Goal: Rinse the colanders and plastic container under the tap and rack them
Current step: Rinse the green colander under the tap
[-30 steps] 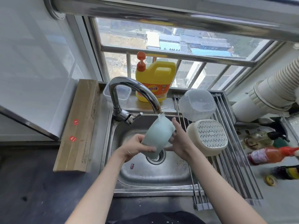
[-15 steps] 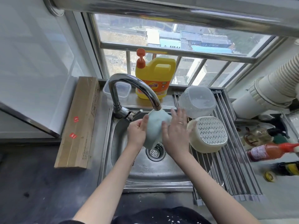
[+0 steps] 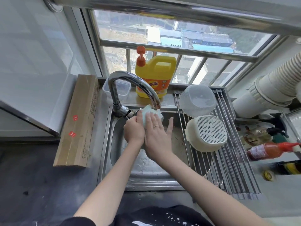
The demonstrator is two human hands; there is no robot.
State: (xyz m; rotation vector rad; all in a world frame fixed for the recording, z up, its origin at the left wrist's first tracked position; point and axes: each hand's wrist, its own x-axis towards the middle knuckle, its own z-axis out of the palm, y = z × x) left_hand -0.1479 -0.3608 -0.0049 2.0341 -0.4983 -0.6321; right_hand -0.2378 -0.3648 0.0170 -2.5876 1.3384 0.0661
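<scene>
Now raising pale green container to tap spout, left hand gripping, right hand flat against it; rinsing underway.

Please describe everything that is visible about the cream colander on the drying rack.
The cream colander is a rounded-square bowl that looks like matte plastic. It lies upside down, so its flat base, pierced with a fine grid of small holes, faces up. A small lug juts out at its left rim. It rests on the bars of the metal rack to the right of the sink, just in front of an upturned clear container; whether the two touch I cannot tell. Neither hand touches it.
</scene>
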